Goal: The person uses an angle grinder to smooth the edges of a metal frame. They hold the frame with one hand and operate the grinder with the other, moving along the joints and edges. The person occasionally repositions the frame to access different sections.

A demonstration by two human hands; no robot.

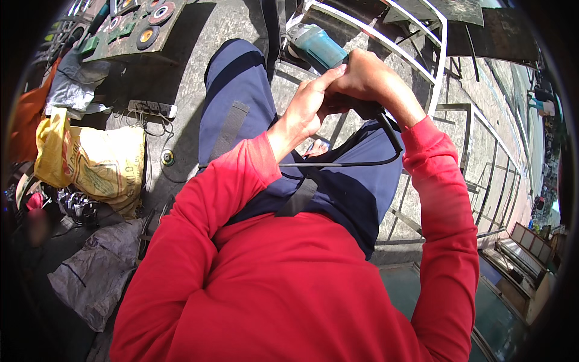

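Observation:
I hold a teal and black angle grinder (318, 48) over my knees, its head pointing up and away toward a white metal frame (431, 57). My right hand (374, 78) is wrapped around the grinder's dark rear handle. My left hand (310, 102) presses against the handle from the left, thumb up along the body. A black power cord (362, 161) loops from the handle across my blue trousers. Red sleeves cover both forearms.
A yellow printed sack (96, 163) and grey bags (96, 271) lie on the concrete at left. A white power strip (152, 108) and a board with several grinding discs (148, 27) sit at the upper left. More welded frame bars (482, 175) stretch to the right.

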